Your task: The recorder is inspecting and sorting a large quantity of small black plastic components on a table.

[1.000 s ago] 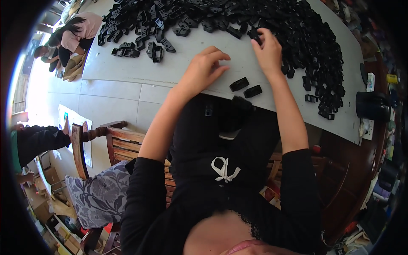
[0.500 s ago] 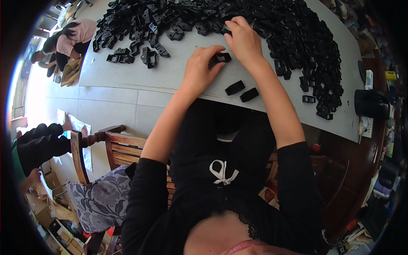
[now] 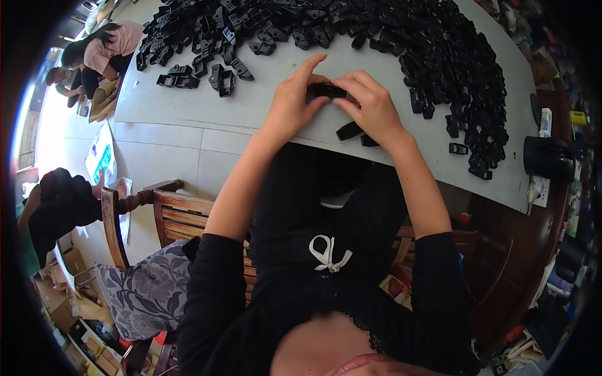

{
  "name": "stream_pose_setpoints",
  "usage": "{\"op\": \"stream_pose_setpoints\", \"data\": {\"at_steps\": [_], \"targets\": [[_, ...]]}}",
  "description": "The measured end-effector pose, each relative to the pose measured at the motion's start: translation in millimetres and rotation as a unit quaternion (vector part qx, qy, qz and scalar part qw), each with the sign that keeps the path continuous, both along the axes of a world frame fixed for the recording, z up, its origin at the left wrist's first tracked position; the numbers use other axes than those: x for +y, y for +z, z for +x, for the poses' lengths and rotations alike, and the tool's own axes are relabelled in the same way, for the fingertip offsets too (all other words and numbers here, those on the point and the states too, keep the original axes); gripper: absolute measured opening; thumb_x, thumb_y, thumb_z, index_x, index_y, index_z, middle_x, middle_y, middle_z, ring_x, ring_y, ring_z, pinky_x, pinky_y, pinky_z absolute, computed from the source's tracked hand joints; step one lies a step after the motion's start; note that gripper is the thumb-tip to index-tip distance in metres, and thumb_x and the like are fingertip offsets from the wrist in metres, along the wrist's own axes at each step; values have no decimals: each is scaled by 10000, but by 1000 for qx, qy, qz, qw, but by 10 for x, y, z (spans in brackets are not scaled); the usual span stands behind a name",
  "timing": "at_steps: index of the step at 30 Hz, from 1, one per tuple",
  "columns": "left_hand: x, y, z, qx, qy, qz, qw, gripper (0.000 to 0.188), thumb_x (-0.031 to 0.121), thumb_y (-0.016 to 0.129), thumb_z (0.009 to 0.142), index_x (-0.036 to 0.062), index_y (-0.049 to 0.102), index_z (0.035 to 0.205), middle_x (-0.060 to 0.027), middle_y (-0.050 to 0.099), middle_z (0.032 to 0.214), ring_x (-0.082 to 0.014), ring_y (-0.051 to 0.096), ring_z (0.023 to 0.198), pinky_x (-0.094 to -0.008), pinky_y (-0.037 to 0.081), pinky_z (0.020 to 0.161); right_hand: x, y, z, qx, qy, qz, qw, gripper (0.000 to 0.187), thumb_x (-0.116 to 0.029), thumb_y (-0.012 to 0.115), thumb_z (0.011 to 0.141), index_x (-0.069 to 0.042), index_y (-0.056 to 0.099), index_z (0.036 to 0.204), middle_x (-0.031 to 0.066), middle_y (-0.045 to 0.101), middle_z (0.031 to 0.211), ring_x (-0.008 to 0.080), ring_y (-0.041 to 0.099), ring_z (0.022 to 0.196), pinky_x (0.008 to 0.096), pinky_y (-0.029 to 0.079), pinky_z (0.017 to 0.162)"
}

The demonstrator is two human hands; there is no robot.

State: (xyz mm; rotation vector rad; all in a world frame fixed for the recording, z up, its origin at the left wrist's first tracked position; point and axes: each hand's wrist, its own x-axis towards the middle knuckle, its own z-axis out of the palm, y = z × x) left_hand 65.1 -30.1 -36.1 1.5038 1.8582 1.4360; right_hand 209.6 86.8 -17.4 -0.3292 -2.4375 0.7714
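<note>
While both hands meet at upper centre of the frame, left hand [image 3: 290, 106] and right hand [image 3: 371, 108] fingers pinched on one black plastic piece [image 3: 326, 91], two finished-looking pieces [image 3: 357, 134] lie just below and a large heap [image 3: 433, 44] on the counter [image 3: 188, 106] seems untouched.

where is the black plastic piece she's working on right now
In the head view, the black plastic piece is pinched between the left hand and the right hand over the table's near edge, just above two loose black pieces.
</note>
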Motion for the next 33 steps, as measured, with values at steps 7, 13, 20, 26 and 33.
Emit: {"op": "stream_pose_setpoints", "data": {"at_steps": [7,13,20,26,33], "targets": [[2,26,3,-18,0,-21,1000,797,-50,734,722,145,382,1410,-106,702,1035,-258,677,961,-328,521,847,-11,88,-100,-163,12,216,963,336,-153,685,831,-24,641,1138,98,629,1072,245,643,959,354,526,787],[7,72,-92,-57,-37,-13,998,650,-22,705,743,110,484,1341,-113,686,1080,-266,662,987,-339,513,861,-266,14,17,-173,-54,274,944,482,-341,635,882,-6,600,1228,155,577,1291,302,505,1244,407,403,1031],[-37,159,-602,387,256,9,886,392,234,692,806,124,638,1178,-169,530,1320,-356,459,1239,-471,381,1006,658,-27,-186,-96,-116,169,974,429,-251,580,923,-26,561,1288,171,510,1375,317,450,1301,401,370,1072],[-283,-143,-690,410,311,-105,851,426,323,684,823,137,629,1202,-210,483,1361,-463,383,1269,-491,336,1054,637,-296,-268,-93,-146,182,968,453,8,544,882,-143,570,1308,141,483,1407,306,447,1312,377,439,1031],[-56,-19,-320,364,129,-26,922,383,173,676,796,114,617,1170,-213,493,1351,-433,405,1264,-460,366,1059,209,-160,17,-113,-78,165,977,510,72,492,862,-143,562,1319,151,494,1394,310,444,1315,385,436,1034]]}}
